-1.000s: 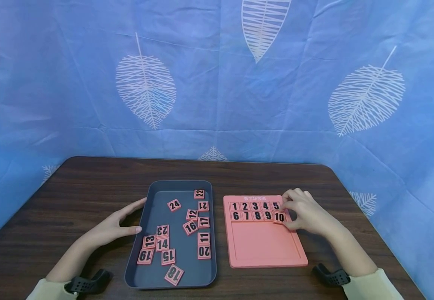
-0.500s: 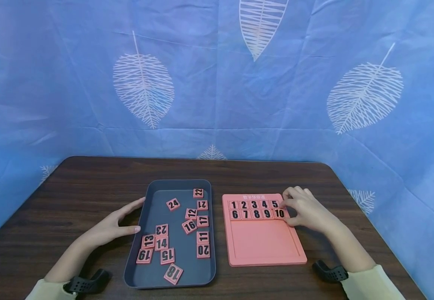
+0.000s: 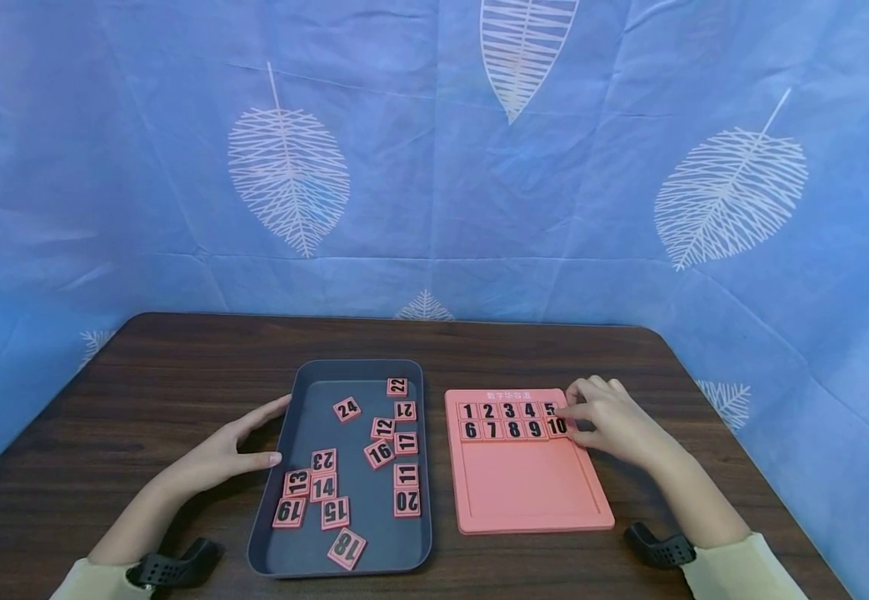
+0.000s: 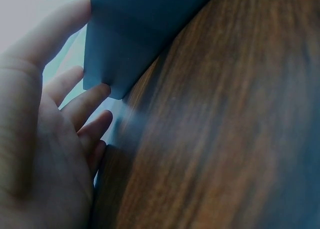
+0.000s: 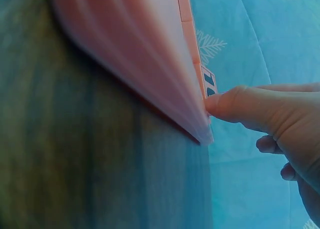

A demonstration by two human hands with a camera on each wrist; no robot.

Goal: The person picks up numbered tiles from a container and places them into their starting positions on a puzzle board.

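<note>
- head view, r hand (image 3: 614, 425): narrow; thumb + index apparently pinching tile 10 (image 3: 556, 427), which is occupying rt end of row 2 on pink board (image 3: 531, 487), below tile 5 (image 3: 550, 409), beside tile 9 (image 3: 535, 429).
- head view, orientation: no. 10 reading upright to wearer, its top pointing to board's far, titled edge; tile approx. square, so no clear long axis showing.
- head view, l hand (image 3: 217, 461): fingers spreading wide, thumb touching lt rim of dk tray (image 3: 397, 546); gripping no tile. tray's long axis running near-to-far.
- head view, stock: 14 loose tiles, nos. 11-24, lying in tray at mixed angles; tile 11 (image 3: 406, 475) lying nr rt wall, next to tile 20 (image 3: 407, 502).
- step (judged): seating tile 10, finishing row 2. next move prob. calling for flush fit, release, then reaching for tile 11 & starting row 3 at lt.
- l wrist view: thumb touching tray's outer side, other fingers fanning out nr its corner.
- r wrist view: thumb pressing at tile 10's edge; index mostly hiding; whether tile is lying fully flat, cannot tell.
</note>
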